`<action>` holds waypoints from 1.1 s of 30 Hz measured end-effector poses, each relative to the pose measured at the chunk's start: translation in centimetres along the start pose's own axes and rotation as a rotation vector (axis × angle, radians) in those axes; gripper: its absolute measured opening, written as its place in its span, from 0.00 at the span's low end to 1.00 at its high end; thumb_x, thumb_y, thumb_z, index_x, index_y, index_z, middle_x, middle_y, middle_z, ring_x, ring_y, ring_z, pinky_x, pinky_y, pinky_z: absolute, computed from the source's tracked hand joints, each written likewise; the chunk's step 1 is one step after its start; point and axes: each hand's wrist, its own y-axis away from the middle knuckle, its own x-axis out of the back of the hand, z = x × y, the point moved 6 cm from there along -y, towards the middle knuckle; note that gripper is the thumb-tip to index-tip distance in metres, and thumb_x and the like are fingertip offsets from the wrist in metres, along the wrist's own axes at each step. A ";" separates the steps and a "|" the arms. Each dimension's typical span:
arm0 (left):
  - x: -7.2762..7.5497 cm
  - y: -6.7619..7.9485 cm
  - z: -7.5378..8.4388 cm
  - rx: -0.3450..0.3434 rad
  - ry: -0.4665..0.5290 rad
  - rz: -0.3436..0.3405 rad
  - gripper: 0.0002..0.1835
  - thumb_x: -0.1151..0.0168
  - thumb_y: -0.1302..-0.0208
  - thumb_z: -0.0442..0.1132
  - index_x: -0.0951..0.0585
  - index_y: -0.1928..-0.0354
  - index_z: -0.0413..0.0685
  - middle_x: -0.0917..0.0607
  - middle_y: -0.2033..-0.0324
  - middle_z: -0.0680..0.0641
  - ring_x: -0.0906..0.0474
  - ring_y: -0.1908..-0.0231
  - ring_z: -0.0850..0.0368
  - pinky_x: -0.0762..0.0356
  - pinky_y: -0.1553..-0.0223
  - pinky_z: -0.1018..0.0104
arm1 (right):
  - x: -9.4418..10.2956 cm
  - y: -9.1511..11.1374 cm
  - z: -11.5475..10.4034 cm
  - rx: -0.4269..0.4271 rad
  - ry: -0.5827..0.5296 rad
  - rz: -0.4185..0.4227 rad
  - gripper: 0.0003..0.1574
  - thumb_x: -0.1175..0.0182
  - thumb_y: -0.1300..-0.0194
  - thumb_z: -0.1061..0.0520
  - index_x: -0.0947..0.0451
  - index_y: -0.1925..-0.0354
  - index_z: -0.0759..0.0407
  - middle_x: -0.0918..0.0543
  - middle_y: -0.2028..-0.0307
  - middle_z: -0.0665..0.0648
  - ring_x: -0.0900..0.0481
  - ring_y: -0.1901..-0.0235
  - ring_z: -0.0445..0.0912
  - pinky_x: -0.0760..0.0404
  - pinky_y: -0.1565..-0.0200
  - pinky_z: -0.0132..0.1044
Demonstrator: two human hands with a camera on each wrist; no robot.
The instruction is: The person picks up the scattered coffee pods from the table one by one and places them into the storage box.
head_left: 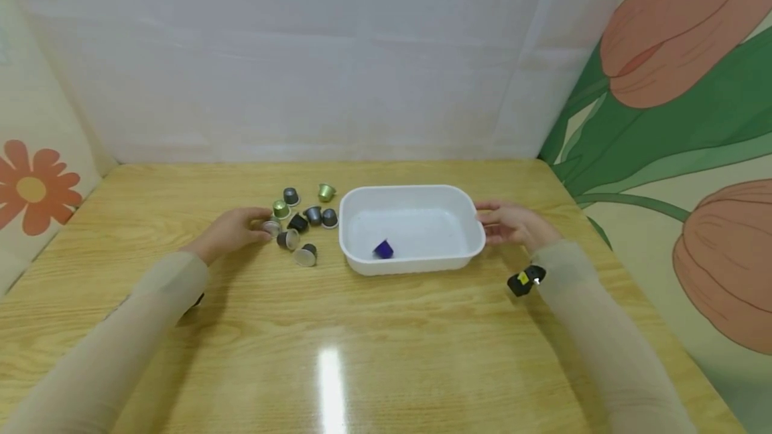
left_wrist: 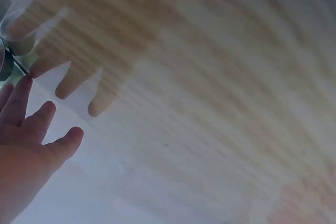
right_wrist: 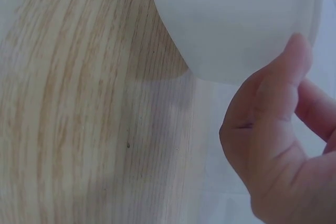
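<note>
In the head view my left hand (head_left: 234,230) is at the left edge of a loose group of coffee capsules, its thumb and fingertip pinching a silver-lidded coffee capsule (head_left: 273,227). The left wrist view shows the other fingers (left_wrist: 38,121) spread apart. My right hand (head_left: 512,223) touches the right end of a white plastic tub (head_left: 416,264) with extended fingers; one fingertip presses near the rim in the right wrist view. Inside the tub, by its front left corner, lies a purple capsule (head_left: 383,250).
Several grey, black and green capsules lie between my left hand and the tub, among them a green capsule (head_left: 326,193) at the back and a white-lidded capsule (head_left: 305,256) in front. A white cloth (head_left: 338,86) hangs behind the wooden table (head_left: 422,347).
</note>
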 end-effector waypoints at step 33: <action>0.7 0.8 -0.7 0.131 0.100 0.020 0.34 0.37 0.33 0.48 0.32 0.35 0.30 0.28 0.40 0.29 0.36 0.38 0.29 0.39 0.39 0.35 | 0.1 -0.2 0.0 -0.005 0.006 -0.020 0.35 0.50 0.26 0.64 0.50 0.26 0.64 0.19 0.66 0.51 0.21 0.68 0.43 0.18 0.67 0.30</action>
